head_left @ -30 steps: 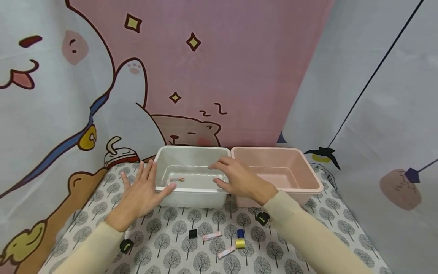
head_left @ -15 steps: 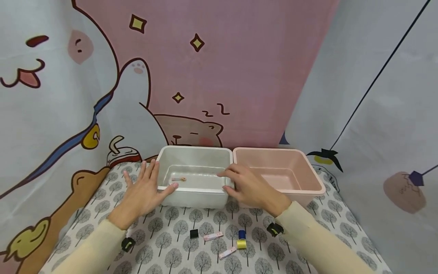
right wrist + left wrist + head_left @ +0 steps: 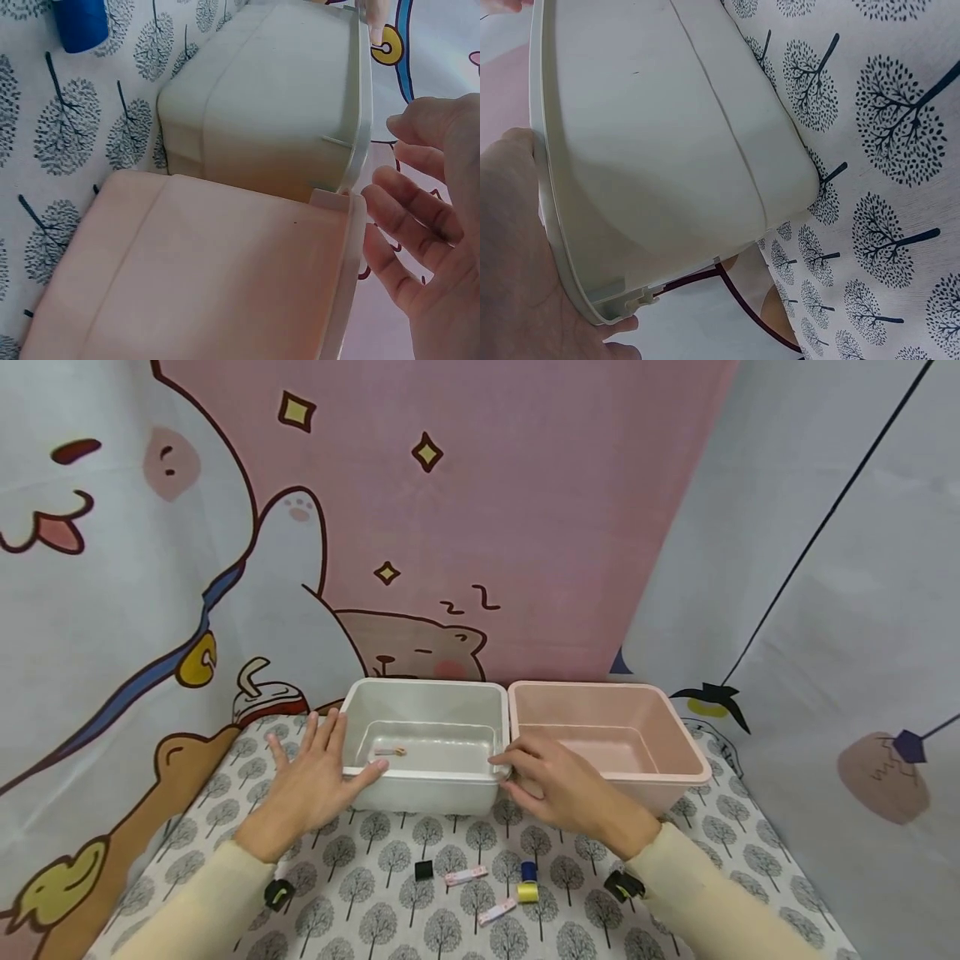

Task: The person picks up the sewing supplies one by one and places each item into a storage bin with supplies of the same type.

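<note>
My left hand rests with straight, spread fingers on the left front corner of a white plastic bin. In the left wrist view, its palm lies against the white rim. My right hand is above the place where the white bin and a pink plastic bin meet at the front. Its fingers bend loosely beside both rims in the right wrist view and hold nothing. A small slim item with an orange end lies inside the white bin; its kind is too small to tell.
On the tree-print cloth in front of the bins lie a black piece, a blue thread spool, a yellow thread spool and two slim pink-and-white pieces. A cartoon-print curtain hangs behind.
My right hand has moved right, from over the white bin's right part to the seam between the two bins. The left hand stays on the white bin's corner.
</note>
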{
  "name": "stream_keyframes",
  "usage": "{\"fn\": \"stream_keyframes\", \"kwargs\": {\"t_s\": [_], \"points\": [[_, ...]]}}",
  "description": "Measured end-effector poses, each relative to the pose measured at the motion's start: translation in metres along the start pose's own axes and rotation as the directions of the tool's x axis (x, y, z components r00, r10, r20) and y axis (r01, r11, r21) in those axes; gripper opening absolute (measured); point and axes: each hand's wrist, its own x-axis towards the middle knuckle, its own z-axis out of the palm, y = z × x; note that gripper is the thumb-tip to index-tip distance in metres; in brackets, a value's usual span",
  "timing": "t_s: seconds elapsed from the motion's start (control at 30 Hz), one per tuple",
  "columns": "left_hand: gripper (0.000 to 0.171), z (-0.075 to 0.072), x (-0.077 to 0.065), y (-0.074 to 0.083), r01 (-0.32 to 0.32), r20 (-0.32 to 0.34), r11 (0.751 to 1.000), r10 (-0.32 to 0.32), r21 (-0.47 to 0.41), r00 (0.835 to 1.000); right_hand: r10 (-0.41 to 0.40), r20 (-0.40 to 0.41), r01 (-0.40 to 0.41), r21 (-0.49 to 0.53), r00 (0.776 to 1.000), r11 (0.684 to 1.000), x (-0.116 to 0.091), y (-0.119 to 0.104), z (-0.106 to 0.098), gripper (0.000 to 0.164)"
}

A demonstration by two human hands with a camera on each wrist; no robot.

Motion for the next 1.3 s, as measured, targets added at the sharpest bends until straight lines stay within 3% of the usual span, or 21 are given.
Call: {"fn": "stream_keyframes", "kwargs": {"t_s": [0.33, 0.93, 1.3], "points": [[0.124, 0.000, -0.001, 0.001, 0.001, 0.006, 1.000, -0.001, -0.012, 1.000, -0.029, -0.037, 0.030, 0.028, 0.999, 0.999, -0.018, -0.002, -0.002, 0.039], [0.124, -0.001, 0.000, 0.001, -0.006, 0.011, 1.000, 0.006, -0.024, 1.000, -0.094, 0.083, 0.089, 0.063, 0.992, 0.994, -0.051, -0.002, 0.000, 0.051], [0.123, -0.001, 0.000, 0.000, -0.008, 0.008, 0.999, 0.008, -0.036, 1.000, -0.095, 0.128, 0.087, 0.067, 0.987, 0.994, -0.066, -0.001, 0.010, 0.046]]}}
